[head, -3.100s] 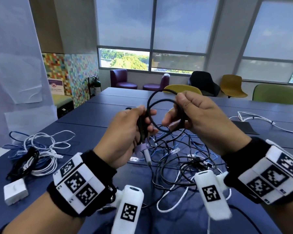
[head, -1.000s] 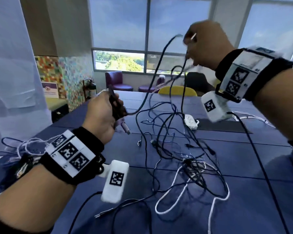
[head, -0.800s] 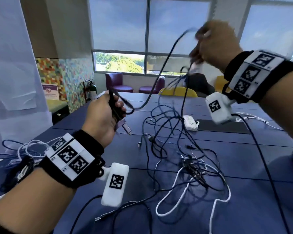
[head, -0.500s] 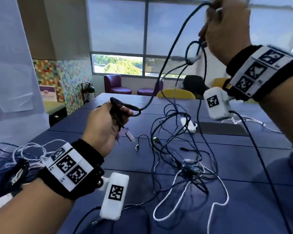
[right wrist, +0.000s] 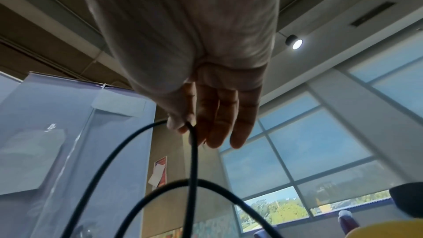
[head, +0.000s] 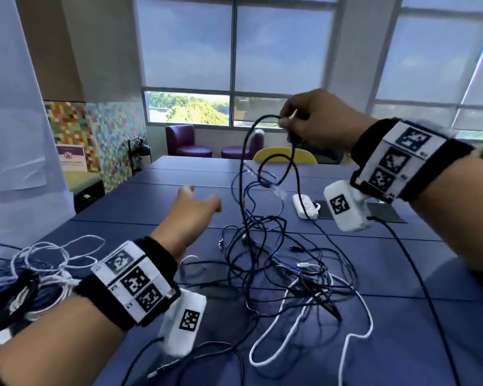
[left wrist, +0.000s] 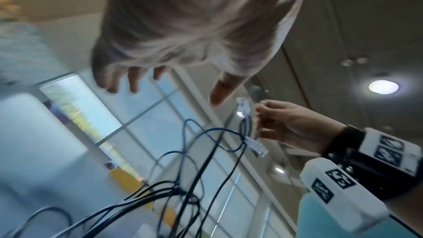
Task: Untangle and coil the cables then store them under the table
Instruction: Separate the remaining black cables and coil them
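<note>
Here the right hand (head: 315,119) was raised in the upper middle of the head view, thumb and fingers pinching a black cable (head: 244,174) at the top of its loop; the right wrist view showed the same pinch (right wrist: 183,124), with the cable (right wrist: 193,160) dropping straight down from the fingertips and a second black arc crossing below it. The left hand (head: 191,215) sat lower, left of centre, fingers spread and relaxed, holding nothing, just beside the hanging strands but apart from them; the left wrist view confirmed splayed fingers (left wrist: 135,80) with no cable in them. From the pinch the black cable fell to the tangle of cables (head: 279,268), which lay on the blue counter (head: 402,316) at centre frame, a mix of black, blue and white leads. A blue network cable (head: 258,188) was lifted with the black one, its clear plug (left wrist: 256,147) hanging close to the right hand in the left wrist view. A white cable (head: 296,324) looped at the lower right of the tangle. At the left edge lay a bundle of white and dark cables (head: 37,271) on the counter, well apart from the tangle. A white power strip (head: 304,206) lay further back, right of centre, by a dark flat panel (head: 385,213)
</note>
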Demonstrator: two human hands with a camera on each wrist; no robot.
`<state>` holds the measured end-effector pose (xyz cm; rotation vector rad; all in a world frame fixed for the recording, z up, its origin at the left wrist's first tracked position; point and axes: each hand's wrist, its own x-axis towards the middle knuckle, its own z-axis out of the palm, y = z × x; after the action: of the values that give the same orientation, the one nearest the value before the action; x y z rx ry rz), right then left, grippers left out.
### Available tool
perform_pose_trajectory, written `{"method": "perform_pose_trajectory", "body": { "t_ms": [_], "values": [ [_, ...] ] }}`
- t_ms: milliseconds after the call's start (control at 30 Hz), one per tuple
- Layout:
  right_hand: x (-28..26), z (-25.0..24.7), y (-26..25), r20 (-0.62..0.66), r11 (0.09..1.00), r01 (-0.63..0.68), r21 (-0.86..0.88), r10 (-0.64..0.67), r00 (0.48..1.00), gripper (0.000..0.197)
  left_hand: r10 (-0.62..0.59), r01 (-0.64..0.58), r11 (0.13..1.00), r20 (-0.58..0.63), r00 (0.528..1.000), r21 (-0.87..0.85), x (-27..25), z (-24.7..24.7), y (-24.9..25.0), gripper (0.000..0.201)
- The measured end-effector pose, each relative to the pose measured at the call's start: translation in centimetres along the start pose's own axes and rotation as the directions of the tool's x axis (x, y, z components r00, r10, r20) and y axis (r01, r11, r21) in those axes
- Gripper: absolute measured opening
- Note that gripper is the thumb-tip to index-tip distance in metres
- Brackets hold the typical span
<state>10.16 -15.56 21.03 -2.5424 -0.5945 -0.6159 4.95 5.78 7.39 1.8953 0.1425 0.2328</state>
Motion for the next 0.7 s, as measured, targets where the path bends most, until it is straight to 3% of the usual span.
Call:
{"method": "perform_pose_trajectory", "body": {
  "t_ms": [33,100,167,233,367,433,533,700],
  "values": [
    [-0.4,0.7,-0.3,0.045,1.000,0.025,0.007,-0.025,0.999,0.010,0.128,-0.130,0.991,-0.036,0.991,-0.044,-0.3,0.2,1.1,0.061],
    [-1.3,2.2,-1.0,0.086,0.997,0.067,0.038,-0.070,0.994,0.012,0.382,-0.383,0.919,-0.031,0.924,-0.093,-0.9,0.8,3.6,0.040],
    [-2.1,3.6,-1.4,0.092,0.991,0.088,0.101,-0.098,0.991,0.015,0.501,-0.501,0.857,-0.033,0.865,-0.121,-1.1,1.3,5.5,0.020],
    [-2.9,4.9,-1.6,0.102,0.972,0.095,0.217,-0.119,0.988,0.019,0.492,-0.496,0.857,-0.062,0.868,-0.139,-0.6,1.1,6.7,0.020],
    [-4.7,6.3,-1.0,0.117,0.852,0.033,0.522,-0.110,0.987,0.009,0.443,-0.443,0.887,0.034,0.896,0.127,0.9,-0.1,7.9,0.022],
    [-5.6,7.1,-0.4,0.193,0.815,-0.020,0.580,-0.114,0.975,0.008,0.451,-0.449,0.879,0.023,0.892,0.162,1.1,-0.7,8.2,0.022],
    [-6.8,8.7,0.6,0.296,0.811,-0.073,0.580,-0.126,0.947,0.005,0.453,-0.454,0.891,-0.115,0.884,0.021,1.7,-1.8,8.8,0.031],
    [-7.5,10.4,2.8,0.240,0.860,-0.100,0.500,-0.027,0.970,0.019,0.352,-0.450,0.849,-0.337,0.873,-0.277,2.6,-4.0,9.7,0.029]
  ]
}}
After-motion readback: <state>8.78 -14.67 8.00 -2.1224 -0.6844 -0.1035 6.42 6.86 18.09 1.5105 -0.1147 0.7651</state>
